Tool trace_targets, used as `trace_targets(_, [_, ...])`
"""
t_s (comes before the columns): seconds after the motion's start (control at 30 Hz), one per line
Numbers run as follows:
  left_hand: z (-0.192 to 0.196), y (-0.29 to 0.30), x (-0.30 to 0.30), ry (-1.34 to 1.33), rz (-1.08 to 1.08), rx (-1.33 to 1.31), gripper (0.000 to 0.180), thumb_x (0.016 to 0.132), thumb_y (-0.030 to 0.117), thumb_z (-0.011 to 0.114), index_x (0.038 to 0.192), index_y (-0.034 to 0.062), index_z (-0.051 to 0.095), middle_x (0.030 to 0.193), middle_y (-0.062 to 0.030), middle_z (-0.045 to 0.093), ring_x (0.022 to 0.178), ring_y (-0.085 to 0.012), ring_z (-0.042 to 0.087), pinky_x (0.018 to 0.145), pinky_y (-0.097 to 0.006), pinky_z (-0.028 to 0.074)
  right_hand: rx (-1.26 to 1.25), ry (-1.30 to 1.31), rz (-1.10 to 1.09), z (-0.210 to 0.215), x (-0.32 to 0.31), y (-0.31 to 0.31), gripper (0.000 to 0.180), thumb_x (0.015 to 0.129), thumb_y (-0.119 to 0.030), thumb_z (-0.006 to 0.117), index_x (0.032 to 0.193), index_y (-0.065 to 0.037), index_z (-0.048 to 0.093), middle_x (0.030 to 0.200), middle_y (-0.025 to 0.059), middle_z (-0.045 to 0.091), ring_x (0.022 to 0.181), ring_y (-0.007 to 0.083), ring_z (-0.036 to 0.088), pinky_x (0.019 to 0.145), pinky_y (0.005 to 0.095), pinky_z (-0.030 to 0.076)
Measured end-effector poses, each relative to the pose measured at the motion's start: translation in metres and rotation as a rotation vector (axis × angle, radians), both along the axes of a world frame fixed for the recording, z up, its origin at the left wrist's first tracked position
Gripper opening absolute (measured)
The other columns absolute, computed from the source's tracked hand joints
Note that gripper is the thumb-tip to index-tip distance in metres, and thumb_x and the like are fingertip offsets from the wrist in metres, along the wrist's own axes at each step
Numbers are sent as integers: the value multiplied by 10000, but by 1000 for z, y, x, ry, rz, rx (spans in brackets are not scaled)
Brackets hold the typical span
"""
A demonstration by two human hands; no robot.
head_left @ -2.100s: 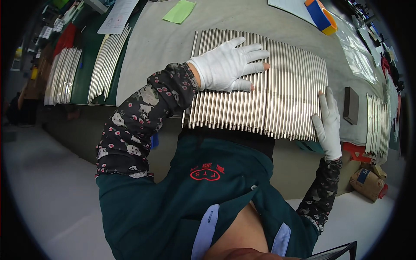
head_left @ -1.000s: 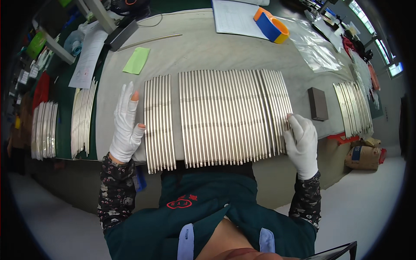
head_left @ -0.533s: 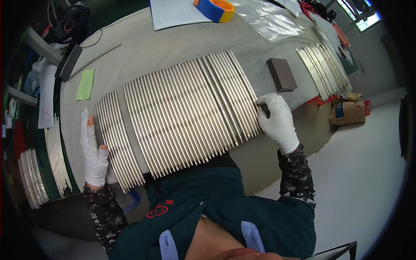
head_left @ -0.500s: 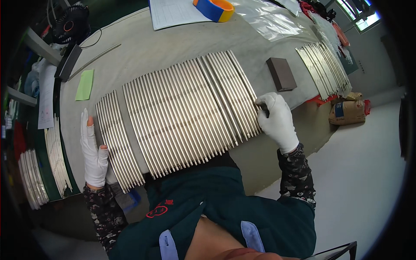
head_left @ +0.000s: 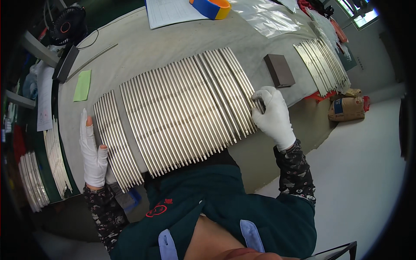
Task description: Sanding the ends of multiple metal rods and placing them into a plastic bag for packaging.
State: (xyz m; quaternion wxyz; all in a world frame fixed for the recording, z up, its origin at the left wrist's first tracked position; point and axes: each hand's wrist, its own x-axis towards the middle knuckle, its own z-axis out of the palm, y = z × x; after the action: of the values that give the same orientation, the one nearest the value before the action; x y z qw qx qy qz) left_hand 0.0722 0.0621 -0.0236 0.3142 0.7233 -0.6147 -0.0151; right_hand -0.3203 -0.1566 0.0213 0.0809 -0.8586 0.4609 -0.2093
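Slim silvery metal rods lie side by side across the table before me. The wide middle row [head_left: 169,117] stands apart from a narrower group of rods [head_left: 115,138] on its left. A thin gap sets off a few rods [head_left: 238,76] at the row's right end. My left hand [head_left: 93,151], in a white glove with bare thumb and finger tips, rests flat and open, its thumb by the left group's outer edge. At the right end my gloved right hand [head_left: 275,117] has its fingers curled closed on the outermost rod; the fingertips are partly hidden.
A dark brown block [head_left: 279,70] sits beyond my right hand, with another rod bundle [head_left: 323,65] at the far right. A green paper slip [head_left: 82,85], a lone thin rod [head_left: 93,61], a blue-and-yellow tape roll [head_left: 210,8] and clear plastic film [head_left: 264,19] lie farther back.
My right hand has shifted slightly left and away from me. At the right end, the gap now sets off a few rods rather than one. The left hand stays nearly still.
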Motion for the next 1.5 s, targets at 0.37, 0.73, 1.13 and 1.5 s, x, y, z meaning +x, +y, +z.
trace_targets(0.37, [0,-1,-1,5,-11,-4,772,930,645,321,1496,128,236,1522,-186,241,1397,-345,266,1142,-435,209,-30,17,71,2,5,7,183,665,-88,663,845,-54,671,1098,168,588,990,354,559,858,426,472])
trace_targets(0.73, [4,0,-4,9,-4,7,778,924,654,324,1497,134,236,1526,-186,234,1397,-344,268,1141,-429,214,-59,-50,170,-4,13,8,195,635,-60,662,829,-49,653,1179,184,573,1162,374,500,926,441,442])
trace_targets(1.13, [7,-1,-7,39,0,20,775,927,633,357,1489,111,248,1531,-171,231,1389,-327,287,1133,-419,239,-35,-41,223,-2,25,17,189,633,-76,671,821,-60,653,1225,197,553,1204,416,464,962,486,393])
trace_targets(1.5, [8,-4,-8,33,-13,6,777,927,629,364,1498,121,226,1528,-192,232,1375,-350,309,1126,-425,250,-55,-21,299,0,36,24,328,632,-95,667,958,-66,634,1207,192,551,1202,412,452,997,497,377])
